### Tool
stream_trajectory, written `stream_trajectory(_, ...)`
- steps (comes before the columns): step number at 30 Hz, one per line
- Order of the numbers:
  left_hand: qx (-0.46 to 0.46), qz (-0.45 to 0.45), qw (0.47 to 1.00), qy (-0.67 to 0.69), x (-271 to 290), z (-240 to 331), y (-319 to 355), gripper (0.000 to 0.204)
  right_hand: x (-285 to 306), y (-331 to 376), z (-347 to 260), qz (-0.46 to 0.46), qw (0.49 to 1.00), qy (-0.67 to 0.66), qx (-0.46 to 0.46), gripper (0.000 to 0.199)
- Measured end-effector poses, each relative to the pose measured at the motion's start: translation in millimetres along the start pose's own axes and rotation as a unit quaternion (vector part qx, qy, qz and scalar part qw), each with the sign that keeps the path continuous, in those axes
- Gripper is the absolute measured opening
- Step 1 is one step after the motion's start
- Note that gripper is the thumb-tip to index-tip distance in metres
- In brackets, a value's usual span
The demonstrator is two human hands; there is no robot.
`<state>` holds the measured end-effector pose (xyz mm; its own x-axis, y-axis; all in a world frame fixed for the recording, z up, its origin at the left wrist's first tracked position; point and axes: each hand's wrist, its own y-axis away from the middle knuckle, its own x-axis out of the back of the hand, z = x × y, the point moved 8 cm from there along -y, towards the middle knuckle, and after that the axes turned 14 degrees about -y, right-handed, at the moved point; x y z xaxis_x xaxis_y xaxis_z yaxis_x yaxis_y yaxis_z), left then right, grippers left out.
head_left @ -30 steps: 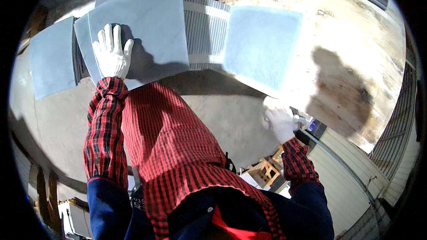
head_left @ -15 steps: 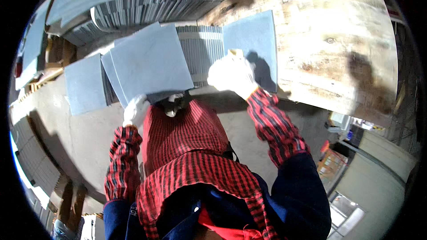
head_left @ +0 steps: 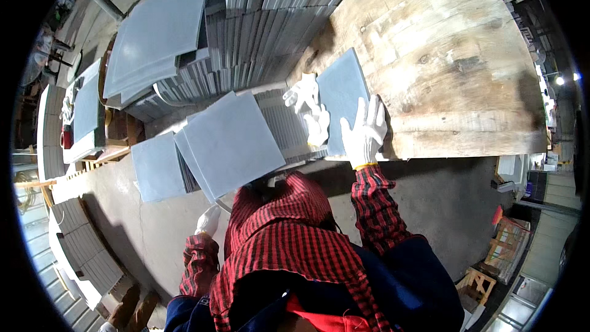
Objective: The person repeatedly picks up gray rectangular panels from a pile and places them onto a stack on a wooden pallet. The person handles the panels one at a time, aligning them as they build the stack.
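My right hand [head_left: 366,130], in a white knit glove, lies with spread fingers on the lower right of a square grey slab [head_left: 342,99]. Left of that slab rests a pair of loose white gloves [head_left: 305,109], on the end of a row of upright grey slabs [head_left: 279,117]. Below the corner of two overlapping grey slabs [head_left: 232,141], my left hand [head_left: 209,220], gloved too, looks closed. A thin curved edge shows beside it, and what its fingers hold, if anything, is hidden.
Wooden boards [head_left: 442,67] form the surface at right. Behind the row stand tall stacks of grey slabs [head_left: 258,49], with large slabs [head_left: 161,34] on top at left. Another slab stack [head_left: 161,169] stands on the concrete floor [head_left: 289,209], and white-edged stacks [head_left: 83,240] line the left.
My right hand has moved right, from the row's end onto the slab, and its fingers have spread. Loose gloves now lie where it was. My left hand has dropped away from the overlapping slabs.
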<state>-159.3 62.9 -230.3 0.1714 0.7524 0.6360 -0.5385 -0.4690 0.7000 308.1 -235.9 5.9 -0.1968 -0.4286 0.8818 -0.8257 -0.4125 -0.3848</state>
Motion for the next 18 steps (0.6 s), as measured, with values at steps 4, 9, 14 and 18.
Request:
stream_trajectory(4, -0.005, 0.014, 1.000, 0.022, 29, 42, -8, 0.048, -33, 3, 1, -0.109, 0.985, 0.115, -0.074, 0.072)
stream_trajectory(9, -0.051, 0.105, 0.993, 0.007, 41, 28, -10, 0.046, -40, -4, -17, -0.097, 0.985, 0.108, -0.098, 0.067)
stream_trajectory(14, -0.055, 0.064, 0.996, -0.010, 31, 15, -19, 0.049, -18, -2, -23, -0.042, 0.996, 0.067, -0.039, 0.056)
stream_trajectory(18, 0.031, 0.050, 0.997, 0.054, 31, 8, -7, 0.051, -20, -3, -22, -0.040, 0.999, 0.014, -0.034, 0.061)
